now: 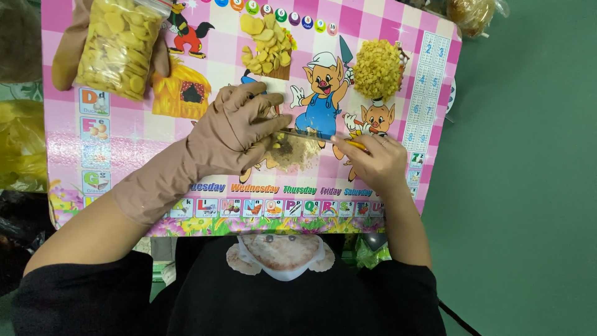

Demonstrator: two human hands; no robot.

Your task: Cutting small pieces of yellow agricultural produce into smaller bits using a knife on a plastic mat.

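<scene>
— Black sleeves [87,292] are filling the bottom edge, cut off by it. What is lying under the hands?

— Hard to say: a brownish crumbly heap [292,151] is sitting on the pink board [385,18], half hidden by the gloved left hand [230,134], which is pressing down on it, fingers loosely curled.

— And the other hand?

— Just beside that heap, the bare right hand [373,163] is closing tightly around a thin knife [317,136]. Green floor [528,186] is surrounding the board.
</scene>
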